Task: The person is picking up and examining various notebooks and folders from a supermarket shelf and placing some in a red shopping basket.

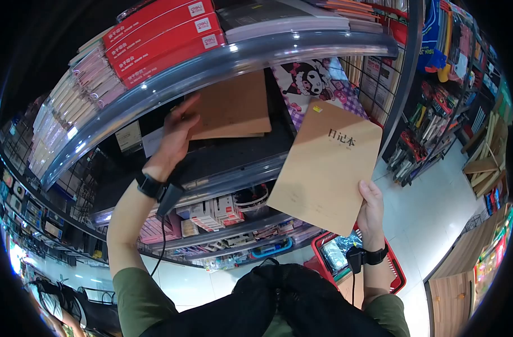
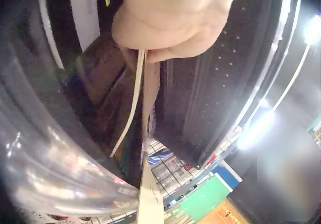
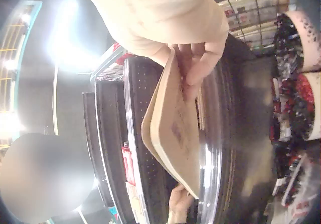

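My right hand (image 1: 371, 209) grips a tan diary notebook (image 1: 329, 163) by its lower right edge, thumb on the cover. The notebook has dark Chinese characters and a small yellow sticker at its top. In the right wrist view, the fingers (image 3: 198, 76) lie along one face and the pages fan slightly. My left hand (image 1: 179, 130) reaches into the shelf at the left edge of plain brown notebooks (image 1: 234, 106). The left wrist view shows the hand pinching a notebook edge (image 2: 142, 63) between thumb and fingers.
Above hangs a shelf lip (image 1: 234, 53) bearing red stamp pad boxes (image 1: 161, 42). A purple cartoon-print item (image 1: 310, 84) lies behind the diary notebook. Below right stands a red shopping basket (image 1: 399, 275) with goods inside. Boxes (image 1: 214, 213) fill the lower shelf.
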Motion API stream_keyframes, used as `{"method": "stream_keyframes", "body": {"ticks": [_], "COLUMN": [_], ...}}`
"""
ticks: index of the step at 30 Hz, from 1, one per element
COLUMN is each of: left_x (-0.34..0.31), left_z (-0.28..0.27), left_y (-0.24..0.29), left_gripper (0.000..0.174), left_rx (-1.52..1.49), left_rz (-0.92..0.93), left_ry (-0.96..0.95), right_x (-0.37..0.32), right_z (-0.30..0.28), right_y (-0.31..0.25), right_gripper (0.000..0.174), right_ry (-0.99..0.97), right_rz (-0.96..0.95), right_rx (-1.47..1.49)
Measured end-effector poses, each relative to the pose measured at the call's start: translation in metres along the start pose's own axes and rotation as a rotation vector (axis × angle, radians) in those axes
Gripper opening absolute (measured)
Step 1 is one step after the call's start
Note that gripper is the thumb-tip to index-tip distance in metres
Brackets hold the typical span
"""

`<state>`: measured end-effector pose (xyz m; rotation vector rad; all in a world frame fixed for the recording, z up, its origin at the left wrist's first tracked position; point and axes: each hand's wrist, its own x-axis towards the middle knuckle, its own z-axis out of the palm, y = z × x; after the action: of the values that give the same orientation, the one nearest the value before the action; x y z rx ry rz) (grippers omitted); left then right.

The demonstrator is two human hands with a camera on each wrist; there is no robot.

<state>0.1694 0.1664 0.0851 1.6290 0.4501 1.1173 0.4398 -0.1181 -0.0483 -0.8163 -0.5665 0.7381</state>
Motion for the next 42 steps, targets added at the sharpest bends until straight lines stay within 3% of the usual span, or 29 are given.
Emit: {"method": "stream_keyframes", "body": {"ticks": [1,4,8,10,14,16,18,19,21,23,25,33,38,40,42], "left_x": [0.009,0.031,0.043,0.044,0.048,0.051,0.049,0.055,0.067,0.072,0.070,0.076,0.083,0.080,0.077], "left_z": [-0.001,-0.001,0.002,0.001,0.006,0.025,0.049,0.042,0.031,0.052,0.075,0.115,0.105,0.103,0.100], "left_y": [-0.003,-0.011,-0.029,-0.031,-0.026,-0.013,0.012,0.000,-0.017,-0.026,-0.029,-0.036,-0.046,-0.046,-0.047], "left_gripper": [0.046,0.052,0.053,0.061,0.057,0.046,0.038,0.037,0.053,0.067,0.062,0.046,0.045,0.044,0.041], "left_rx": [0.000,0.178,0.546,1.183,1.459,1.774,1.738,1.814,1.654,1.546,1.467,1.609,1.572,1.566,1.509], "left_rz": [-0.006,-0.256,-0.183,0.122,0.121,-0.132,-0.077,0.064,0.442,0.339,0.290,0.004,-0.024,-0.004,0.110], "left_ry": [-0.005,0.082,0.075,-0.043,-0.271,-0.430,-0.469,-0.396,-0.533,-0.691,-0.853,-0.971,-0.968,-0.946,-0.932], "right_x": [-0.004,-0.016,-0.037,-0.047,-0.071,-0.085,-0.099,-0.108,-0.126,-0.146,-0.164,-0.250,-0.315,-0.335,-0.345], "right_z": [-0.007,-0.024,-0.051,-0.068,-0.099,-0.113,-0.121,-0.126,-0.145,-0.182,-0.200,-0.278,-0.327,-0.340,-0.351], "right_y": [0.001,0.004,0.003,0.004,0.011,0.014,0.019,0.023,0.034,0.062,0.072,0.095,0.126,0.140,0.153], "right_gripper": [0.029,0.031,0.034,0.034,0.036,0.036,0.036,0.036,0.036,0.035,0.032,0.028,0.024,0.021,0.025], "right_ry": [0.007,0.045,0.084,0.105,0.151,0.200,0.272,0.302,0.370,0.423,0.515,0.861,1.077,1.243,1.285], "right_rz": [0.002,-0.011,0.008,0.015,0.039,0.059,0.027,0.003,0.093,0.129,0.166,0.273,0.304,0.562,0.623], "right_rx": [0.001,0.017,-0.020,-0.044,-0.044,-0.070,-0.085,-0.115,-0.077,-0.152,-0.101,-0.123,-0.166,-0.474,-0.712]}}
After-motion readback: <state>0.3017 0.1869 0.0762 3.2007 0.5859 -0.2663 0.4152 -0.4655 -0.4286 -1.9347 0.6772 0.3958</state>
